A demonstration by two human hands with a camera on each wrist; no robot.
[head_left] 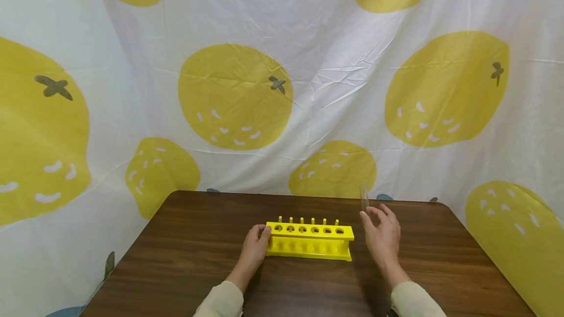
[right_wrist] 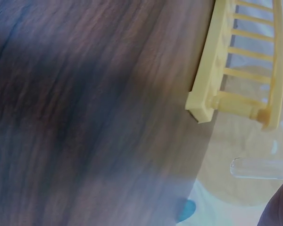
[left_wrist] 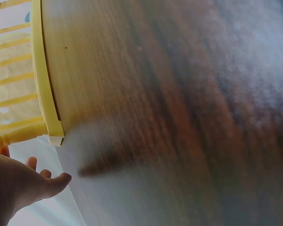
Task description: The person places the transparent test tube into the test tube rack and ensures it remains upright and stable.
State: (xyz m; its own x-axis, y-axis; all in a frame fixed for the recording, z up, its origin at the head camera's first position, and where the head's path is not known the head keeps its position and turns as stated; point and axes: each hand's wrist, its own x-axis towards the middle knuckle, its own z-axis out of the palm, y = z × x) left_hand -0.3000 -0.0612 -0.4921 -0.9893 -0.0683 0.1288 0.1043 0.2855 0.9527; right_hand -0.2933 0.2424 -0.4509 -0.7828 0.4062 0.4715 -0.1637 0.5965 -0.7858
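A yellow test tube rack (head_left: 308,248) stands on the table, with a row of round holes along its top and several pegs behind them. At its left end, my left hand (head_left: 254,246) holds the rack, thumb at the top corner. Fingers (left_wrist: 56,184) of that hand show beside the rack's end in the left wrist view. To the right of the rack, my right hand (head_left: 383,234) is raised and pinches a clear test tube (head_left: 364,197) between thumb and fingers. One end of this tube (right_wrist: 259,168) shows in the right wrist view, apart from the rack.
The dark wood-grain table (head_left: 211,214) reaches back to a white curtain (head_left: 321,111) printed with yellow lemons. This cloth hangs along the back and both sides. The rack's holes hold no tubes.
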